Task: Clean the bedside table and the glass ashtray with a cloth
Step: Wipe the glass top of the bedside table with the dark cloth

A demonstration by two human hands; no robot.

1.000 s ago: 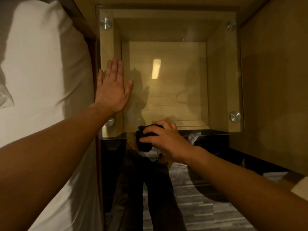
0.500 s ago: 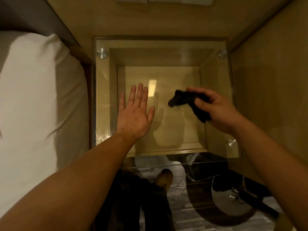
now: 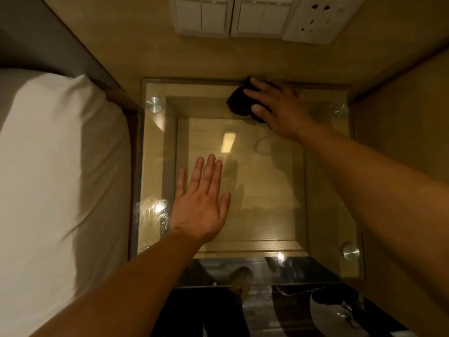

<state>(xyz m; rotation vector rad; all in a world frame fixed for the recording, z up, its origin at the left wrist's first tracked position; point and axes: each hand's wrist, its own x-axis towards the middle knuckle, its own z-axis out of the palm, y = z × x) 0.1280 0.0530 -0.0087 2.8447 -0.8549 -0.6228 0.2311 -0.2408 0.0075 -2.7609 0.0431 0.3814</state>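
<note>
Since half a second ago, the cloth [image 3: 239, 103] is being moved from mid-glass to the far edge of the tabletop [image 3: 323, 215] — pressed there under the flattened right hand [image 3: 279, 110]. Smears [image 3: 155, 210] are lying nearward and leftward, beside the left hand [image 3: 201, 205], which is being rested flat, fingers straight.

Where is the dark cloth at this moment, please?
In the head view, the dark cloth is pressed under the right hand at the far edge of the glass top, right of centre, below the wall switches.
</note>
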